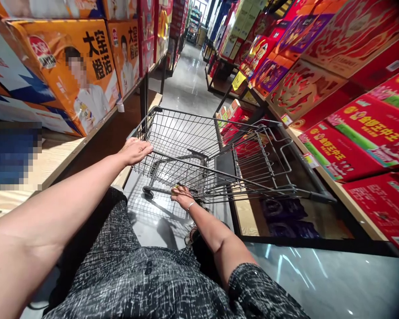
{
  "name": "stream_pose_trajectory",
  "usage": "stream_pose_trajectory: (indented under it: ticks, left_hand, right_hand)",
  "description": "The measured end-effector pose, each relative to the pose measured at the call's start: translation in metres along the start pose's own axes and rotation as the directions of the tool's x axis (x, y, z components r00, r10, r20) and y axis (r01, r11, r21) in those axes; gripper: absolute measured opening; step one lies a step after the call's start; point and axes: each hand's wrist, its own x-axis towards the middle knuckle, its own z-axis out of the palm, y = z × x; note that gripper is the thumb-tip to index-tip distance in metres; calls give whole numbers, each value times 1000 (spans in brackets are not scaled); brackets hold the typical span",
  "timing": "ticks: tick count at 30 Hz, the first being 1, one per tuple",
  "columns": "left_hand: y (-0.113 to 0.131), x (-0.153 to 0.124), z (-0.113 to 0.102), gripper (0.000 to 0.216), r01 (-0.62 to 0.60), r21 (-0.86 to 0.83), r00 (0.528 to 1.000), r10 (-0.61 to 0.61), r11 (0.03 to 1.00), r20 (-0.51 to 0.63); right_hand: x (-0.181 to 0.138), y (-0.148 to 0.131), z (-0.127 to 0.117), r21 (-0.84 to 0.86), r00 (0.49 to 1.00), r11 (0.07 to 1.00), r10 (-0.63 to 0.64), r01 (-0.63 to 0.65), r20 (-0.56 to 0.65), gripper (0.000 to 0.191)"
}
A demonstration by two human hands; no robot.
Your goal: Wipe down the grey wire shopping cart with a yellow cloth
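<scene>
A grey wire shopping cart [182, 124] stands sideways in the aisle in front of me. My left hand [135, 150] grips the near top rim of its basket by the left corner, fingers curled over the bar. Lower down, my right hand [182, 196] is at the near lower side of the basket, close to the frame, with its fingers bent inward. A small yellow patch shows at those fingers, too small to name. The cart's push handle [315, 196] points to the right, near the shelf.
Orange drink boxes [66, 71] line the left shelf, above a pale wooden edge [66, 159]. Red gift boxes [349, 137] are stacked along the right shelf, close to the cart. Between them the shiny grey floor [186, 79] runs back down the aisle.
</scene>
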Motion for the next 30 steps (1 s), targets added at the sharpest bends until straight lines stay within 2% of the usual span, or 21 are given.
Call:
stream_pose_trajectory:
  ticks: [4,6,7,8,10,11,12,13,14,15,17,20,22,24,27,30]
  left_hand:
    - [-4,1,2,57,-18,56,1000,17,998,5]
    - [-1,-2,4,63,-35,113,999,35,993,3]
    - [3,-3,5,65,-38,141,999,39,989,-2]
    - [8,-5,6,66,-38,163,999,40,986,-13]
    - [22,-10,10,68,-34,192,998,43,981,-42]
    - [31,-12,12,70,-47,197,997,58,979,-49]
    - [39,-14,15,72,-65,196,996,77,978,-53]
    - [47,-16,18,74,-83,190,994,95,978,-55]
    - [53,-17,21,76,-96,180,992,108,979,-58]
    - [58,-18,24,77,-102,170,991,114,980,-64]
    - [62,-18,30,80,-96,154,991,110,983,-80]
    - [58,-15,33,77,-79,161,993,91,984,-74]
    - [51,-13,33,74,-53,182,997,64,982,-54]
    - [45,-12,31,73,-32,200,998,41,979,-40]
    - [36,-10,29,67,-45,174,997,56,984,-61]
    - [30,-8,29,61,-69,137,993,81,988,-87]
  right_hand:
    - [-32,24,-42,-66,995,997,31,-37,-94,21]
    - [-54,40,-72,-105,976,990,76,-99,-206,27]
    - [-65,48,-89,-126,948,981,104,-148,-302,29]
    - [-75,55,-104,-140,900,968,135,-210,-415,31]
    - [-86,65,-132,-129,752,929,193,-346,-630,38]
    - [-87,67,-143,-98,679,909,227,-405,-699,42]
    - [-84,67,-151,-53,625,892,271,-448,-732,48]
    - [-77,64,-157,-4,594,881,316,-473,-740,54]
    - [-67,59,-160,40,589,876,356,-480,-725,59]
    - [-52,52,-161,75,606,877,387,-475,-695,63]
    - [-13,34,-158,105,680,892,407,-441,-610,66]
    - [56,3,-152,85,795,928,357,-364,-491,61]
    - [94,-12,-152,74,833,930,356,-359,-425,53]
    - [114,-16,-155,61,857,928,364,-369,-364,50]
    - [101,-4,-164,37,874,933,349,-358,-337,44]
    - [43,26,-174,24,859,935,334,-353,-387,42]
